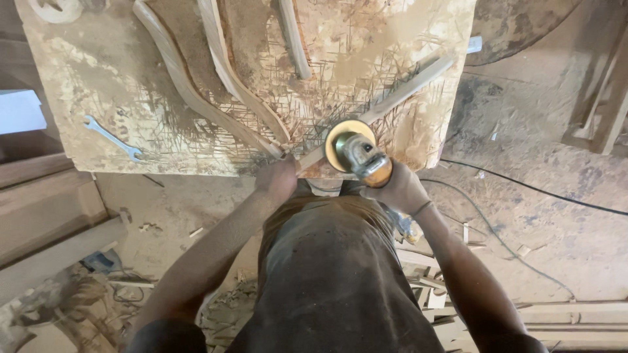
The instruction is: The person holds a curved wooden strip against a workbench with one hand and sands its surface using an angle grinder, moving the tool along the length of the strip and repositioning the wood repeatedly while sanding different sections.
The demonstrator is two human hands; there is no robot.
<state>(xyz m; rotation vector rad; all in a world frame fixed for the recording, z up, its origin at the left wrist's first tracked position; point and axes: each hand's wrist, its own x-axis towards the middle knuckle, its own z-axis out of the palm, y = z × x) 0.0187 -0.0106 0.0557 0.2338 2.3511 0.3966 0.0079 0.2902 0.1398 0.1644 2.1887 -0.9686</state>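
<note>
Wooden strip lies on my scarred tabletop; my left hand closes its fingers over the near end. My right hand grips the angle grinder, disc on the strip.

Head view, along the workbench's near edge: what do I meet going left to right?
Spanner → curved wooden pieces → left hand gripping a wooden strip → sanding disc of the angle grinder → right hand holding it.

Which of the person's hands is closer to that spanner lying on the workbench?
The left. The left hand grips wood at the bench edge, right of the spanner. The right hand holds the disc sander, farther right still.
</note>
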